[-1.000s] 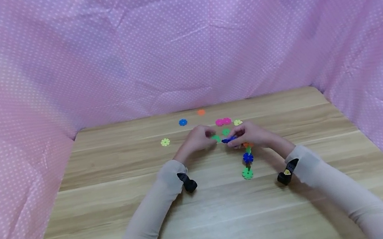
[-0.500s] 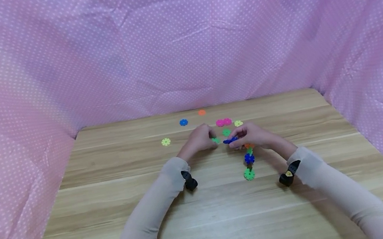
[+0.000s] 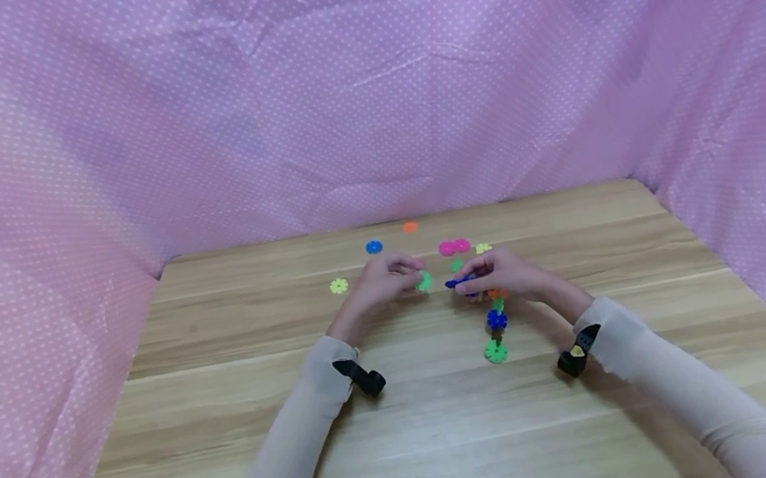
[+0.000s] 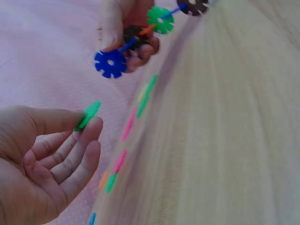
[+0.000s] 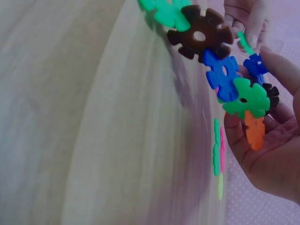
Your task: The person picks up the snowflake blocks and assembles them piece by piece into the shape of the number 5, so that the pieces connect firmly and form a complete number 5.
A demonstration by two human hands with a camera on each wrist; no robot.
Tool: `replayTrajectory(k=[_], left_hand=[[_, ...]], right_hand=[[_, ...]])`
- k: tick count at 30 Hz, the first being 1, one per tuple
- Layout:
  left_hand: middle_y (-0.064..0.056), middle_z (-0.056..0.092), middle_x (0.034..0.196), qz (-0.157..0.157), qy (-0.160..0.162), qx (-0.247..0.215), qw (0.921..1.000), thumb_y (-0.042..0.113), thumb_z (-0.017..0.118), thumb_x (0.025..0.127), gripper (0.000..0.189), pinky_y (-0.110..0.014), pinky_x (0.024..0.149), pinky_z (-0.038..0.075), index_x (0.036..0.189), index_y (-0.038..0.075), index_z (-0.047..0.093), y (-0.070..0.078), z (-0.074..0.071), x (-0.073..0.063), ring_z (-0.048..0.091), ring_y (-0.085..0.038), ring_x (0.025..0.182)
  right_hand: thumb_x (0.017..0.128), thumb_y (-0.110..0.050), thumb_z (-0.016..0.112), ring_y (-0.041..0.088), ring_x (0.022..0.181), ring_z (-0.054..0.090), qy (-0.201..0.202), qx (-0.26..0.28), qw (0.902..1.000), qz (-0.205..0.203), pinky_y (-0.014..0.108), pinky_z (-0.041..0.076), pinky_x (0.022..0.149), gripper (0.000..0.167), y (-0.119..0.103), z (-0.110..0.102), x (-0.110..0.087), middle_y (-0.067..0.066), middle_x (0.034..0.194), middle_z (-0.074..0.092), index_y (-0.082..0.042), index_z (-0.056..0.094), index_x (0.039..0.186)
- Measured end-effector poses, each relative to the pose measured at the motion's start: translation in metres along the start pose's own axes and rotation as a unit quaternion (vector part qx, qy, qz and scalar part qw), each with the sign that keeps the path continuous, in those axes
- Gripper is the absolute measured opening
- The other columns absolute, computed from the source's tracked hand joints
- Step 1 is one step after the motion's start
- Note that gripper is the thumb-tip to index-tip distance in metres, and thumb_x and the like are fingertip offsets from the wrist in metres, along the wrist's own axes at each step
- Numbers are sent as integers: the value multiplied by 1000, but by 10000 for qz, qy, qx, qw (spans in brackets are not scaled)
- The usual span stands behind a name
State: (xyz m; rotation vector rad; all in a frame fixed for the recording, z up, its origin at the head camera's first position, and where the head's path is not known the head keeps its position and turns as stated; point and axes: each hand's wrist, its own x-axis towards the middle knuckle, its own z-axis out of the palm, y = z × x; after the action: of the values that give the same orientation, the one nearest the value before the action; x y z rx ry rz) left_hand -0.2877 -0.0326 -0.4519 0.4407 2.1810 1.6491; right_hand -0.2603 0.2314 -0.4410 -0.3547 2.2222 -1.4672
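Since a second ago, your left hand [image 3: 384,281] has drawn back a little from your right, so the gap between the green disc and the chain has widened. You pinch that single green disc [image 4: 87,115] between thumb and the tips of the fingers [image 4: 89,136] of the left hand, the other fingers loosely curled below it; in the head view it shows as a green spot [image 3: 424,281] just right of the hand, above the surface [image 3: 416,436].

Your right hand [image 3: 506,273] has barely shifted. Its fingers are curled round the far end of a chain of linked discs [image 5: 220,70], gripping it where an orange piece [image 5: 254,130], a green piece [image 5: 248,98] and a black piece [image 5: 270,92] join. A blue disc [image 4: 110,63] sticks out from that grip toward your left hand, near the green disc but not touching it. From your right hand the chain runs back toward you, with a blue piece [image 3: 496,319] and a green end piece [image 3: 496,351] lowest; whether the end rests on the surface you cannot tell.

Loose discs lie on the surface beyond your hands: a yellow one [image 3: 338,285] to the left, a blue one [image 3: 373,247], an orange one [image 3: 410,227], two pink ones [image 3: 454,246] touching each other, and a pale yellow one [image 3: 483,248] just beside them. Pink dotted cloth [image 3: 358,91] walls in the surface on three sides.
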Motion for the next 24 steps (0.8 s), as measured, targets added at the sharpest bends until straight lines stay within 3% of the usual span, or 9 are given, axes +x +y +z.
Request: replayTrajectory(k=[3, 8, 17, 20, 24], left_hand=[[-12, 72, 103, -54, -79, -259, 9996, 8, 70, 96, 18, -41, 88, 62, 113, 2, 72, 3, -3, -2, 71, -21, 93], [-13, 73, 103, 39, -169, -317, 9993, 9, 70, 96, 21, -41, 89, 62, 116, 1, 71, 3, -3, -3, 73, -26, 95], [-11, 75, 98, -135, 215, -738, 9969, 6, 74, 93, 22, -40, 84, 63, 113, -1, 73, -2, 5, 0, 74, -34, 95], [-12, 75, 99, -144, 300, -760, 9966, 6, 74, 93, 21, -39, 83, 64, 112, -1, 73, -4, 7, 2, 75, -31, 90], [-14, 76, 100, -115, 329, -760, 9965, 6, 74, 92, 21, -38, 82, 64, 112, -2, 73, -5, 9, 5, 73, -18, 82]], right_hand=[[95, -24, 74, 18, 81, 69, 17, -61, 10000, 10, 28, 59, 75, 31, -1, 0, 2, 21, 99, 74, 1, 73, 114], [96, -25, 73, 18, 82, 69, 5, -77, 10000, -3, 28, 59, 77, 32, -1, 1, 6, 23, 102, 74, 1, 73, 114], [98, -33, 70, 19, 85, 65, 52, -315, 9995, -63, 28, 56, 77, 34, 0, 0, 8, 10, 94, 75, -3, 75, 114], [98, -34, 69, 17, 84, 64, 86, -334, 9994, -82, 28, 55, 77, 34, 0, 0, 9, 6, 92, 75, -4, 75, 113], [97, -30, 72, 15, 84, 66, 158, -281, 9994, -94, 27, 56, 76, 30, 0, 2, 10, 12, 98, 76, -5, 76, 112]])
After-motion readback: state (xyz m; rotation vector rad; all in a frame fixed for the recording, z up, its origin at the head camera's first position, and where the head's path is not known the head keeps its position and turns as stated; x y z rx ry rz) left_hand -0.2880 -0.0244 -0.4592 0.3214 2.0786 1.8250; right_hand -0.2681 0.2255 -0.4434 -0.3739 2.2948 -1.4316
